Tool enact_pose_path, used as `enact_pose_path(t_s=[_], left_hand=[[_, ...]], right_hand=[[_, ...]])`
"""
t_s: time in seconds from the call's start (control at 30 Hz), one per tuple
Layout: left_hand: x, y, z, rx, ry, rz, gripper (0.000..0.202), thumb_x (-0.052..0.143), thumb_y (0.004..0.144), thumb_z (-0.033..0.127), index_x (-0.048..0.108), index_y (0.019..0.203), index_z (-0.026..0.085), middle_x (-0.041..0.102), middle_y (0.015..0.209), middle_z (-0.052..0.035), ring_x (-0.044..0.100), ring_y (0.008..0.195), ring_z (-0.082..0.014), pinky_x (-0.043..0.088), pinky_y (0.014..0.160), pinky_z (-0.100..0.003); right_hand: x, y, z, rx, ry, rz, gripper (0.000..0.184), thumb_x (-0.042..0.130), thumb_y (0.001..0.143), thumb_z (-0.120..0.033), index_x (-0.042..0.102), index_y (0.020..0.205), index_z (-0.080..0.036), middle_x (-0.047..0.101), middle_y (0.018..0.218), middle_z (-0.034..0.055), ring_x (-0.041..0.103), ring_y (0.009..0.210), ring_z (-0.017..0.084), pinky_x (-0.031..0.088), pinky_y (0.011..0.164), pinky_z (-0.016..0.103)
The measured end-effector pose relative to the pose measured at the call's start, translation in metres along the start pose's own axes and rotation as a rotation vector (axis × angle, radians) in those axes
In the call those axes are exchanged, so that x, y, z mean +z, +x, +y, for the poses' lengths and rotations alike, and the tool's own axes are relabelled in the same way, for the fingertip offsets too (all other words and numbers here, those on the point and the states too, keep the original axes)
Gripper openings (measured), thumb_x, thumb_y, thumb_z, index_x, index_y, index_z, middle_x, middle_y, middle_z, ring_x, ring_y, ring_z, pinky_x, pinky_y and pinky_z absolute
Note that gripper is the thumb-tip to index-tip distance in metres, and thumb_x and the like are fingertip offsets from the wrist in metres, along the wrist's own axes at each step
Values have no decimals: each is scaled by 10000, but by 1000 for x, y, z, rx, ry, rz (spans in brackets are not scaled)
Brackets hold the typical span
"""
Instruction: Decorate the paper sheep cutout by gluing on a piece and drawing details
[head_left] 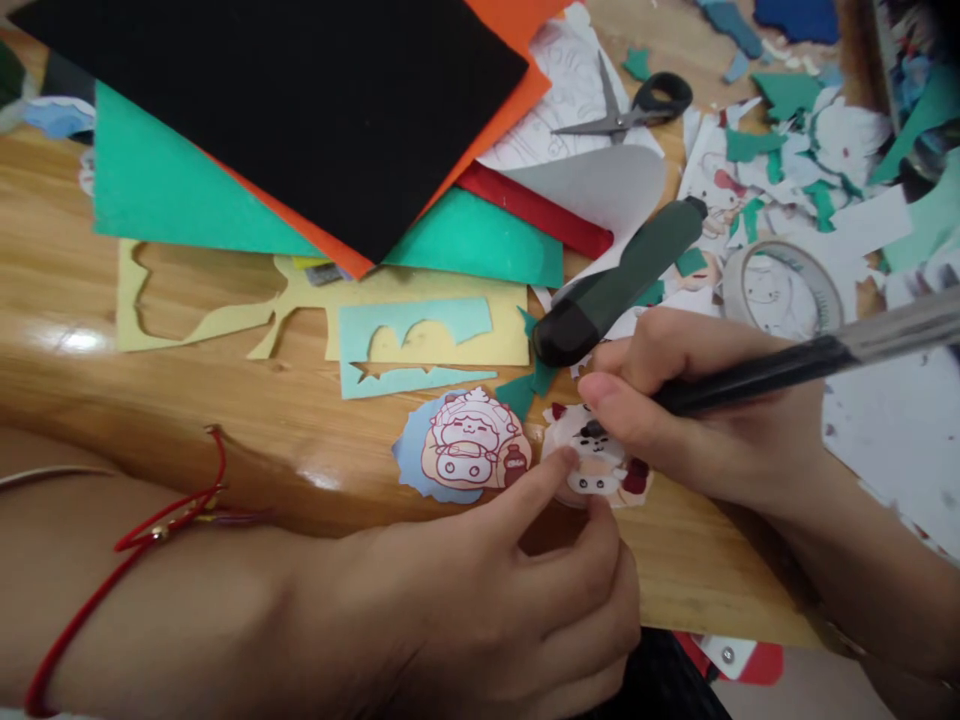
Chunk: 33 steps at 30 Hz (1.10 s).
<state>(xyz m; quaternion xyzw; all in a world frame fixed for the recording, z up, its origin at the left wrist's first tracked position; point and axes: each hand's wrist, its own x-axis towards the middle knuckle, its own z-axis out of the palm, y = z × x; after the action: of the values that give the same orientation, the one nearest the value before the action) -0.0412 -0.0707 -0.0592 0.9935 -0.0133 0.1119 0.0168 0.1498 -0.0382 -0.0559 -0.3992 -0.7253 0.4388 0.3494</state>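
Black pen (757,372) @ cutout (598,467), sketch (766,295) thru tape roll (733,290)

- Left arm (217,610), 8 o'clock: a red string bracelet (135,543) with shiny gold beads (159,534).
- At 9 o'clock: a thin white band (56,471).
- Right arm (847,560), 4 o'clock: a thin, dim band (844,640).

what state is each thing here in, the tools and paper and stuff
Small white-and-dark-red cartoon paper cutout: touched by the left hand
Long black pen: gripped in the right hand, tip at the cutout
Metal scissors with black handles: open
Black flat sheet: topmost in its stack
Pale yellow sheet: cut into, partly covered
White line-drawing paper: curled
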Motion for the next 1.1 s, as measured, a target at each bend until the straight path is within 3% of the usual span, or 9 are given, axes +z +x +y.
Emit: enact_pose_path(t_s=[0.13,0.27,0.37,0.67,0.83,1.1], left_hand=[[2,1,5,-79,-14,22,360,349,889,164,563,1176,200,571,1149,-58,521,1065,-258,512,906,-509],[1,1,2,-53,-11,8,356,353,892,170,560,1180,195,571,1156,-52,525,1056,-252,530,884,-483],[-1,1,-1,-5,-2,-5,354,358,900,196,549,1198,187,570,1165,-57,532,1049,-245,534,892,-461],[-1,0,-1,-9,-10,1,404,323,860,119,548,1191,178,569,1152,-72,533,1059,-257,518,904,-504],[-1,1,-3,-3,-30,-6,446,310,819,64,565,1170,169,574,1151,-69,541,1065,-258,536,876,-449],[1,1,1,-34,-68,27,408,337,832,86,576,1154,162,581,1121,-87,542,1045,-265,515,896,-508]], right_hand=[[-2,3,-2,110,107,-20,244,682,789,-194,486,648,-160,457,548,-66,405,450,27,301,364,172],[-2,3,-1,108,128,15,306,765,671,-121,465,655,-179,504,572,-65,475,452,57,331,349,193],[-1,2,0,80,116,44,289,720,701,-83,451,687,-189,492,587,-63,489,453,74,341,356,221],[1,3,7,-90,98,-3,316,667,749,-61,440,547,-148,459,545,-40,454,512,74,316,433,235],[2,2,6,-60,104,-29,301,649,779,-78,452,567,-162,429,543,-46,446,516,80,310,441,241],[3,-1,7,-57,32,-39,325,640,790,-88,420,567,-172,439,547,-42,421,512,80,298,439,246]])
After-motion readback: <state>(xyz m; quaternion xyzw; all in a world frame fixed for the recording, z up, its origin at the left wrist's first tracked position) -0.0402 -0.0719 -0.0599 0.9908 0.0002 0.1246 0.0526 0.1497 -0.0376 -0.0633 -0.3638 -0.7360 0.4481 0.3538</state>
